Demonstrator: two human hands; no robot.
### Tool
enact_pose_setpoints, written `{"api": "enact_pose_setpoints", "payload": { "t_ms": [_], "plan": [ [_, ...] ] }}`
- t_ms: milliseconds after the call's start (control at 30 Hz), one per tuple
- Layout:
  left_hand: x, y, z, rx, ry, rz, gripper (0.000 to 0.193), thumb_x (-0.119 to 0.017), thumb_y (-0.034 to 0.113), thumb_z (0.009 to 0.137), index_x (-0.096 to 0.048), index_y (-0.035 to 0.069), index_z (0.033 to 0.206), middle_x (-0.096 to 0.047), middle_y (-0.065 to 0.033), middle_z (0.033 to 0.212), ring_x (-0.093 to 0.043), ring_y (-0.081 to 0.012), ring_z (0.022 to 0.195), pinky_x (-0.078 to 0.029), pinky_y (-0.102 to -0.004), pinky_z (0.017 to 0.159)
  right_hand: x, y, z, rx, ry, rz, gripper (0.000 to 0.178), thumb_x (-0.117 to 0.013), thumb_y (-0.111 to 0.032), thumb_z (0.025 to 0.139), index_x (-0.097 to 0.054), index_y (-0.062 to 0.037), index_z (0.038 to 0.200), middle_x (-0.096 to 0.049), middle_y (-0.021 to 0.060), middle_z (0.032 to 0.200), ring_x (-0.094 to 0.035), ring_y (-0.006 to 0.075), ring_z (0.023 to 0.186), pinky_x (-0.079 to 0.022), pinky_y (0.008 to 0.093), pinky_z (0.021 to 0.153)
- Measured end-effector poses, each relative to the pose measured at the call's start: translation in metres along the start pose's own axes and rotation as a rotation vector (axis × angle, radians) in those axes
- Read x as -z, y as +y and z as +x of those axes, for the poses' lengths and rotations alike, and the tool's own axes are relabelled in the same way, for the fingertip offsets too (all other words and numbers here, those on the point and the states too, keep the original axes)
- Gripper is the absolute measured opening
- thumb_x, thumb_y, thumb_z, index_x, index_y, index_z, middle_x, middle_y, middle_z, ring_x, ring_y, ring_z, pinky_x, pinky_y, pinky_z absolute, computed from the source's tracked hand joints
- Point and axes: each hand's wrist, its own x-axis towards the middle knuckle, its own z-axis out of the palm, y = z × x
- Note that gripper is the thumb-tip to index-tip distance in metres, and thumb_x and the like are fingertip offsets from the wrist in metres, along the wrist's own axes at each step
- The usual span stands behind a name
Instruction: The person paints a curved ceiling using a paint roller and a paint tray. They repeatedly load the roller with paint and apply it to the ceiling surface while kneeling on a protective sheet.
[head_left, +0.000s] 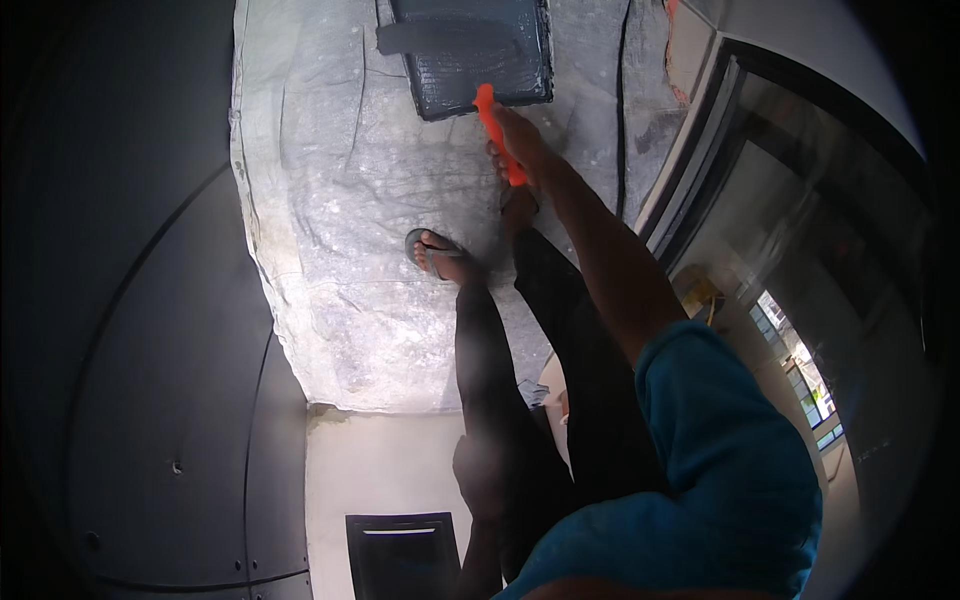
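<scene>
The right hand was stretched well forward and down, its fingers closed tight around an orange roller handle. The handle's long axis ran from the hand up and slightly to the left, so that its far tip sat at the near rim of a paint tray coated in dark grey. A dark roller sleeve lay across the tray's far part, with its length crosswise to the handle; whether the two were joined could not be made out. The tray rested on a crumpled pale plastic sheet spread over the floor, directly ahead of the hand, and the right arm was plainly the nearer one to it. The left hand hung low and blurred beside the dark trouser leg, far back from the tray; I cannot tell whether it was apart or clenched, and it seemed to hold nothing. A foot in a sandal stood on the sheet, just behind and left of the handle. A dark grey painted wall filled the left side.
</scene>
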Motion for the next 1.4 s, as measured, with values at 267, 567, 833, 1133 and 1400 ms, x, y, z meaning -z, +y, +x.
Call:
{"api": "enact_pose_setpoints", "payload": {
  "t_ms": [267, 567, 833, 1133, 1400],
  "plan": [
    [0.013, 0.080, -0.040, 0.019, 0.132, 0.086, 0.057, -0.079, 0.027, 0.092, -0.054, 0.002, 0.137, -0.058, -0.0187, 0.134, -0.054, -0.0401, 0.128, -0.047, -0.0516, 0.104, 0.039, -0.007, -0.035, -0.074, -0.135, 0.216, 0.046, -0.048, -0.060, 0.105, -0.059, -0.0197, 0.123, -0.051, -0.0014, 0.068, -0.046, 0.0107, 0.049, -0.040, 0.0312, 0.045],
    [0.012, 0.093, -0.127, 0.492, 0.124, 0.092, 0.056, -0.086, 0.033, 0.085, -0.059, 0.008, 0.128, -0.060, -0.0160, 0.124, -0.057, -0.0400, 0.119, -0.051, -0.0526, 0.098, 0.028, -0.015, -0.038, -0.008, 0.034, 0.173, 0.052, -0.049, -0.067, 0.104, -0.056, -0.0189, 0.123, -0.047, -0.0037, 0.064, -0.041, 0.0095, 0.043, -0.037, 0.0301, 0.042],
    [-0.042, 0.021, -0.189, 0.141, 0.132, -0.104, 0.050, -0.082, 0.039, 0.087, -0.066, 0.011, 0.124, -0.056, -0.0184, 0.139, -0.051, -0.0420, 0.130, -0.043, -0.0580, 0.108, -0.021, 0.053, -0.222, 0.064, -0.207, -0.068, 0.040, -0.056, -0.057, 0.105, -0.056, -0.0193, 0.118, -0.045, -0.0037, 0.062, -0.041, 0.0110, 0.041, -0.039, 0.0302, 0.037],
    [-0.055, -0.179, -0.265, -0.035, 0.116, -0.127, 0.024, -0.074, 0.035, 0.089, -0.080, 0.016, 0.103, -0.069, -0.0085, 0.125, -0.054, -0.0322, 0.133, -0.046, -0.0539, 0.105, -0.033, 0.269, -0.401, 0.059, -0.269, -0.423, 0.030, -0.047, -0.052, 0.110, -0.046, -0.0222, 0.113, -0.046, -0.0004, 0.058, -0.045, 0.0158, 0.036, -0.041, 0.0332, 0.032],
    [-0.026, -0.251, -0.331, 0.103, -0.047, -0.635, 0.025, -0.063, 0.027, 0.094, -0.071, 0.006, 0.105, -0.072, -0.0186, 0.114, -0.070, -0.0402, 0.109, -0.053, -0.0529, 0.095, -0.195, 0.384, -0.514, 0.048, -0.381, -0.667, 0.029, -0.048, -0.040, 0.112, -0.048, -0.0168, 0.129, -0.047, 0.0000, 0.065, -0.046, 0.0126, 0.045, -0.042, 0.0291, 0.040]
  ]
}}
